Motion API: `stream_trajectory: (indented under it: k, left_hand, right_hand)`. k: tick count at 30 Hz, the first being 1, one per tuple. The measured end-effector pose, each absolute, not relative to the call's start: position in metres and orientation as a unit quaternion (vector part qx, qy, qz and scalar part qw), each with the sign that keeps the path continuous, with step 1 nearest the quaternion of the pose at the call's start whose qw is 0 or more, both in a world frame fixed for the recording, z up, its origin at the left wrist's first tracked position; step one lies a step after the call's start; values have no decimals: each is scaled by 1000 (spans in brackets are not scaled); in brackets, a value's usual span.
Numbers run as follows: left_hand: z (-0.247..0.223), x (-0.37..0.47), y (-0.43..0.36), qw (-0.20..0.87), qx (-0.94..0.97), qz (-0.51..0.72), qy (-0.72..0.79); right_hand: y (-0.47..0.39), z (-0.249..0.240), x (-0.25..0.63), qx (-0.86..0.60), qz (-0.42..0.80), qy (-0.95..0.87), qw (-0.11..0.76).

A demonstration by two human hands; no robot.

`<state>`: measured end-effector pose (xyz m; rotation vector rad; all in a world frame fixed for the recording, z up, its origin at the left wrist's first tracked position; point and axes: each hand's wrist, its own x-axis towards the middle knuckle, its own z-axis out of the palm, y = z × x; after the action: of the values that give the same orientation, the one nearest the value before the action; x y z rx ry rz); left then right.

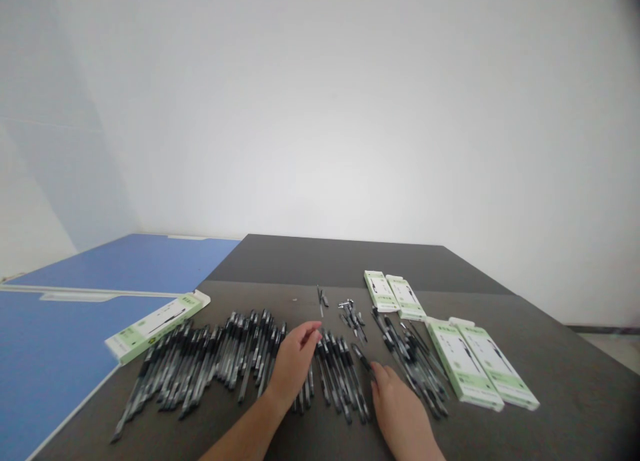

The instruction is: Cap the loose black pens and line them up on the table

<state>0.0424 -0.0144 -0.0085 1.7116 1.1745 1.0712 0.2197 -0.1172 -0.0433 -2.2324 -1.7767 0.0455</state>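
Observation:
My right hand (397,404) is closed on a pen (362,359) with a dark grip, its end pointing up and left from the fingers. Over the middle of the pen rows hovers my left hand (294,357), thumb and fingers pinched together; what they hold, if anything, is too small to make out. Between the two hands lies a row of clear pens with black grips (343,374). A wider spread of similar pens (200,367) covers the table to the left. Right of my right hand is another loose bunch of pens (415,361).
Small pen parts (354,319) and a thin refill-like piece (320,299) lie beyond the hands. Green-and-white pen boxes (460,364) stand in pairs on the right, and another box (157,324) rests at left. The dark table (345,261) adjoins a blue surface (45,354).

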Motion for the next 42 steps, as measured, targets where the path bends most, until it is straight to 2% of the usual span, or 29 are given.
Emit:
stream_trajectory:
  k: [5, 9, 15, 18, 23, 31, 33, 36, 39, 42]
  left_hand:
    - [-15, 41, -11, 389, 675, 424, 462]
    - [-21, 40, -8, 387, 676, 424, 462]
    - [-19, 42, -10, 383, 679, 425, 461]
    - [-18, 42, -11, 387, 674, 430, 458]
    - [-17, 41, -11, 393, 679, 422, 454]
    - [-14, 41, -13, 393, 675, 425, 457]
    - [-11, 42, -14, 403, 671, 424, 457]
    - [-9, 44, -19, 447, 665, 408, 437]
    - [-8, 50, -26, 549, 647, 367, 382]
    - [-7, 55, -35, 650, 612, 319, 320]
  right_hand:
    - [-113, -33, 212, -753, 15, -640, 153]
    - [-112, -18, 238, -778, -10, -612, 141]
    - [-114, -9, 281, -832, -26, -553, 21]
    - [-115, -13, 278, -822, -23, -569, -9]
    - [-114, -18, 264, -820, -52, -569, -15]
    - [-105, -19, 264, -836, -25, -549, -11]
    - [-104, -13, 260, -837, -13, -547, 7]
    - [-105, 0, 247, -813, 61, -572, 91]
    - [-110, 8, 224, -760, 151, -607, 175]
    - [-116, 10, 204, -738, 165, -616, 220]
